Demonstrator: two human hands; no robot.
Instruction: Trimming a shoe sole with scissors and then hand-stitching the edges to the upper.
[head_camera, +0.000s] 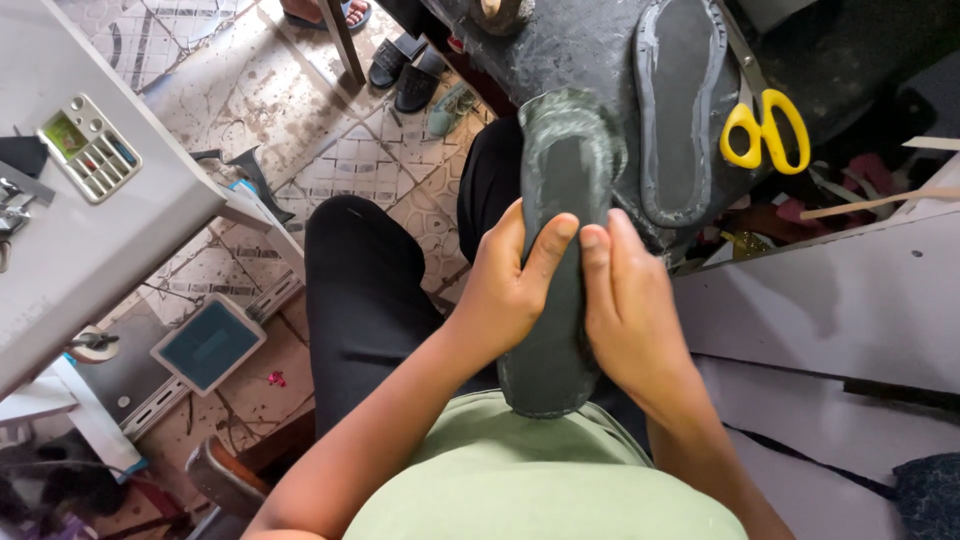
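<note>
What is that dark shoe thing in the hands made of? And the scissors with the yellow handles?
The shoe piece, pressed by the left hand and right hand, looks like dark rubber or a leather-like sheet: matte, with a grey sheen and puckered edges. Which one is hard to tell. The scissors seem to have glossy yellow plastic handles and dull metal blades.

The near end of the dark grey rubber shoe sole (560, 250) is hidden behind the green shirt (530, 480). Both hands cover its middle. At twelve o'clock, a round wooden thing (500, 12) is cut off by the top edge. At one o'clock, the blades of the yellow-handled scissors (765, 130) hide behind a second dark sole (680, 100) on the black counter (580, 45). The buttons on the grey machine (90, 150) at ten o'clock are too small to tell.
</note>
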